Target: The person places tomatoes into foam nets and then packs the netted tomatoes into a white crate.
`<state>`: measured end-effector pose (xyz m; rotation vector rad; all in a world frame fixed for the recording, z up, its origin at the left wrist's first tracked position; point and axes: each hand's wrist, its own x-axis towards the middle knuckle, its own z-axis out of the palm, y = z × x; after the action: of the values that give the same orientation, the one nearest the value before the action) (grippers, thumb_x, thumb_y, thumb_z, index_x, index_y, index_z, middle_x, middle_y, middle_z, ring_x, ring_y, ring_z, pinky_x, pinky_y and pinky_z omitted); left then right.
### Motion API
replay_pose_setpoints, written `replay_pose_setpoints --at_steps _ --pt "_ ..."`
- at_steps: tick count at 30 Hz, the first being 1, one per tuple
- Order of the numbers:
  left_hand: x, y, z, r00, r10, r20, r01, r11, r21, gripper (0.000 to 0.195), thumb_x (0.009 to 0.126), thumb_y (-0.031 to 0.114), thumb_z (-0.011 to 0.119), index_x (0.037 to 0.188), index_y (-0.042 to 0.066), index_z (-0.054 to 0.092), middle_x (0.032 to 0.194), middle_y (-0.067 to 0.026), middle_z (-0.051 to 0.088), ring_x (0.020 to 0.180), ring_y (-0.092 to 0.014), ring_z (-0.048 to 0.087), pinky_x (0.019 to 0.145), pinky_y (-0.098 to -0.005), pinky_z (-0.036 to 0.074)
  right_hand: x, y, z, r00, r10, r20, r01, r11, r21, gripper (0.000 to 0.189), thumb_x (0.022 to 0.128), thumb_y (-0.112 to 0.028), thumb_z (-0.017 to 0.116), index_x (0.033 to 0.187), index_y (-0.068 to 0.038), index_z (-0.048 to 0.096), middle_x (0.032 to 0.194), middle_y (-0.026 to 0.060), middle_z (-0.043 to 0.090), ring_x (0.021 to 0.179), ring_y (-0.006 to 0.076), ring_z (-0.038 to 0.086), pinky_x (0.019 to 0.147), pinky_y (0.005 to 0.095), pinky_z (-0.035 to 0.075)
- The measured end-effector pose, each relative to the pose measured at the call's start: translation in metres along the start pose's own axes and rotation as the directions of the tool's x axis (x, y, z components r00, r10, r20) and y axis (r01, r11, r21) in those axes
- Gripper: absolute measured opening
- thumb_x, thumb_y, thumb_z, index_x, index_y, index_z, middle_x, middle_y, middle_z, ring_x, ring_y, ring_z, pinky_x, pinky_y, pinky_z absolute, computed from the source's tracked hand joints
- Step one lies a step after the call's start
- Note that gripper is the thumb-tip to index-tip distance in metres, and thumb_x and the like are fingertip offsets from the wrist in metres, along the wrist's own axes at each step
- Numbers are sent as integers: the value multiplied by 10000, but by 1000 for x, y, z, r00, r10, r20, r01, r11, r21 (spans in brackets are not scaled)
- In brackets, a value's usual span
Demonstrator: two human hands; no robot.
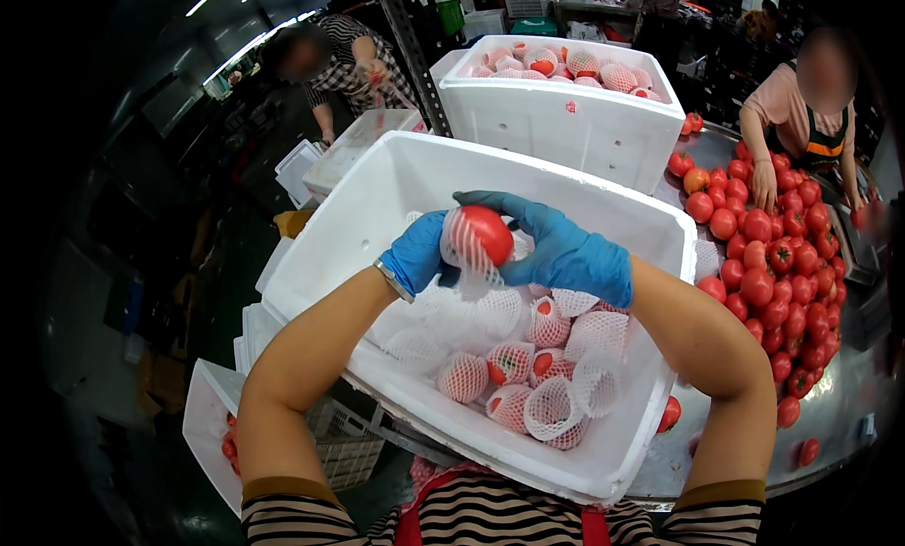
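Between my two blue-gloved hands is a red tomato [489, 229], partly covered by a white foam net sleeve [463, 253]. My left hand [418, 248] grips the netted side of it. Thumb and fingers of my right hand [565, 253] curve around the other side, close against the bare red skin; their exact contact is partly hidden. Both hands are above a white foam box [304, 281]. Inside it lie several netted tomatoes [463, 378] and loose foam net sleeves [551, 408], some of them empty.
A second foam box [558, 125] full of netted tomatoes stands behind. Bare tomatoes [785, 284] are heaped on the metal table [749, 461] at right, where a co-worker's hand [764, 185] touches them. Another person bends over a closed foam box [360, 147] near a metal post [413, 58].
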<state>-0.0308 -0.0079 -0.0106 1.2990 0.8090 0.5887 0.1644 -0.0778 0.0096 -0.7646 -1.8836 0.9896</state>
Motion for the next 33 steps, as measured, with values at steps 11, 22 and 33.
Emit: replay_pose_setpoints --at_steps 11,22,33 --pt "-6 13 -5 977 170 125 -162 219 962 256 787 288 606 739 37 598 542 -45 536 475 -164 497 520 -295 459 9 21 -28 881 450 -148 -145 553 821 608 806 -457 455 1171 30 440 998 218 587 800 270 618 705 353 476" --pt "-6 27 3 992 109 61 -113 991 69 344 910 332 460 1062 36 547 868 -97 607 733 -170 611 589 -240 465 7 17 -35 932 361 21 -232 551 802 588 856 -369 484 1221 74 359 935 248 598 690 249 635 590 312 505" --pt "-1 4 14 978 200 -58 -161 904 397 679 742 225 711 1281 69 329 945 -104 562 825 -156 590 572 -227 476 3 34 -19 942 318 107 -303 669 679 496 930 -310 415 1332 -44 295 1194 170 468 871 232 613 731 304 523"
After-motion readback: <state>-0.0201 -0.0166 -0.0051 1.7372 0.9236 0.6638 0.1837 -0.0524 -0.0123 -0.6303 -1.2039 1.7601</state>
